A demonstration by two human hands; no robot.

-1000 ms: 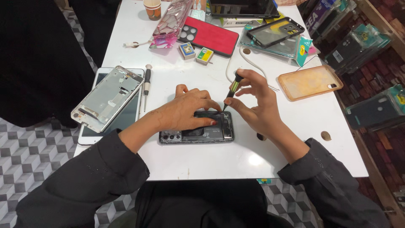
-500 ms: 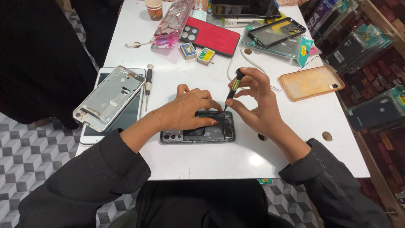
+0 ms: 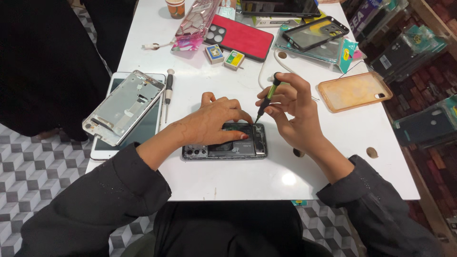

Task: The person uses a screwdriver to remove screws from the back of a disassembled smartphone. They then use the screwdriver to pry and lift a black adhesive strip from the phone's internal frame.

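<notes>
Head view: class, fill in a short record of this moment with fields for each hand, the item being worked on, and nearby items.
Left hand: left hand presses flat on the opened phone
Right hand: right hand holds a green-handled screwdriver, tip on the phone's upper edge
Surface: white table
Nearby left: metal phone frame, second screwdriver
Nearby right: orange phone case

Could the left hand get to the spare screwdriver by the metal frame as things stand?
Probably yes. The left hand rests flat on the opened phone and holds nothing, and the screwdriver lies uncovered on bare table just beyond it, with nothing between.
</notes>
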